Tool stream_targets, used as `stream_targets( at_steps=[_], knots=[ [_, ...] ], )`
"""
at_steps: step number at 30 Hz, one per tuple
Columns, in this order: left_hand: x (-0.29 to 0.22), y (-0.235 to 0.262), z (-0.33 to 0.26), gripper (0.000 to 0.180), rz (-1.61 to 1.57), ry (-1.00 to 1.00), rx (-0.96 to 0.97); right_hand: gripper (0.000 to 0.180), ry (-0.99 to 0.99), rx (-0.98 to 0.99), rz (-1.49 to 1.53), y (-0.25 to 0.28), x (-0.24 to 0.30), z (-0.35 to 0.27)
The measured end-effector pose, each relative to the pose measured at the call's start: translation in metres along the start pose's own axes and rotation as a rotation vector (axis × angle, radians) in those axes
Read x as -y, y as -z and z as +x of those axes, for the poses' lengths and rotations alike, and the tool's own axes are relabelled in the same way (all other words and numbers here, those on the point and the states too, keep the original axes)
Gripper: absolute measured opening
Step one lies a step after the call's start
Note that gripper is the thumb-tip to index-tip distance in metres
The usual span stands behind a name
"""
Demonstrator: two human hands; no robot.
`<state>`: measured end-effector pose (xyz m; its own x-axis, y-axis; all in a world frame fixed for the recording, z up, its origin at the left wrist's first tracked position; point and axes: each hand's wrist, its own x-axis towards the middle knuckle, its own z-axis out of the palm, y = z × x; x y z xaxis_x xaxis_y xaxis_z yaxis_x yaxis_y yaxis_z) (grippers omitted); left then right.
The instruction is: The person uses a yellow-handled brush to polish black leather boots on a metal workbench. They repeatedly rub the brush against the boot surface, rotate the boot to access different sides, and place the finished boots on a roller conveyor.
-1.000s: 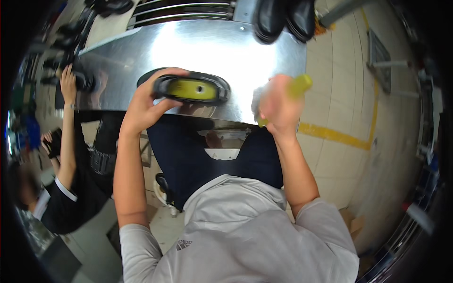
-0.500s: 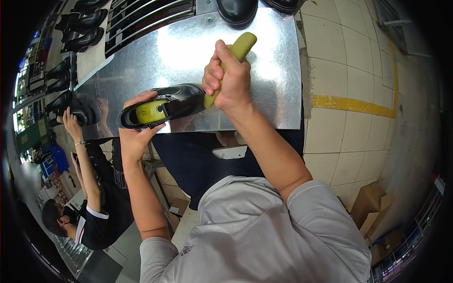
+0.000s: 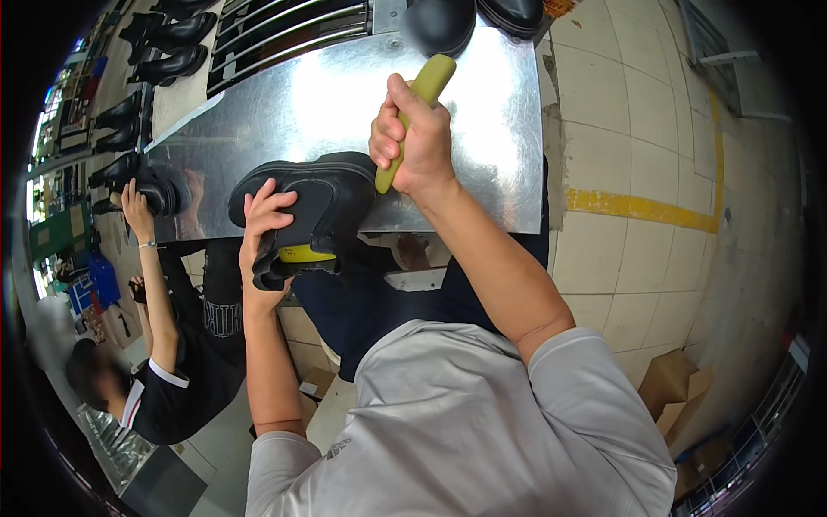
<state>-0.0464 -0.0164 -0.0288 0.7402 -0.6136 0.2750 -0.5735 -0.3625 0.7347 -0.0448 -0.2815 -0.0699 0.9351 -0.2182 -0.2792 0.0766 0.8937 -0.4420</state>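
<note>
A black ankle boot (image 3: 332, 207) is tipped over the near edge of the metal table (image 3: 482, 164), its sole turned away from me and its opening facing me. A yellow-green lining (image 3: 306, 253) shows inside that opening. My left hand (image 3: 269, 215) grips the boot, fingers laid across its side and the thumb mostly hidden beneath. To the right, my right hand (image 3: 415, 142) is closed in a fist around an olive-green insole (image 3: 435, 76), long and round-ended. Its lower tip comes close to the boot; whether they touch, I cannot tell.
Two black shoes (image 3: 438, 24) stand at the table's far edge, beside a rack of metal rollers (image 3: 293, 39). More black boots (image 3: 177, 65) line the left. A co-worker (image 3: 189, 379) at the left has a hand on another boot (image 3: 155, 194). Cardboard boxes (image 3: 668, 383) sit on the floor.
My left hand has turned the boot over, so its opening now faces me and its side shows. My right hand with the insole has barely moved.
</note>
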Motion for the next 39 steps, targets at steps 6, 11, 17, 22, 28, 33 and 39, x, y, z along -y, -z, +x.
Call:
stream_targets(
  at_steps=[6,11,17,22,28,33,39],
  knots=[
    [0.003,0.000,-0.001,0.043,-0.036,-0.033,-0.045,0.026,0.055,0.045,-0.191,-0.018,-0.010,-0.019],
    [-0.001,-0.007,-0.016,0.046,-0.048,-0.002,-0.104,0.026,-0.035,0.094,-0.439,-0.037,-0.008,-0.008],
    [0.000,-0.011,-0.027,0.040,-0.058,-0.023,-0.100,0.030,-0.186,0.219,-0.891,-0.078,-0.013,0.013],
    [0.001,-0.016,-0.036,0.042,-0.110,-0.082,-0.132,0.031,-0.231,0.265,-1.140,-0.116,-0.042,0.021],
    [0.004,-0.015,-0.039,0.052,-0.169,-0.096,-0.146,0.028,-0.170,0.399,-1.281,-0.153,-0.108,0.038],
    [0.004,-0.014,-0.048,0.055,-0.241,-0.147,-0.216,0.030,-0.224,0.422,-1.282,-0.187,-0.140,0.036],
    [0.004,-0.008,-0.054,0.055,-0.283,-0.176,-0.214,0.029,-0.268,0.484,-1.230,-0.203,-0.169,0.037]
  ],
)
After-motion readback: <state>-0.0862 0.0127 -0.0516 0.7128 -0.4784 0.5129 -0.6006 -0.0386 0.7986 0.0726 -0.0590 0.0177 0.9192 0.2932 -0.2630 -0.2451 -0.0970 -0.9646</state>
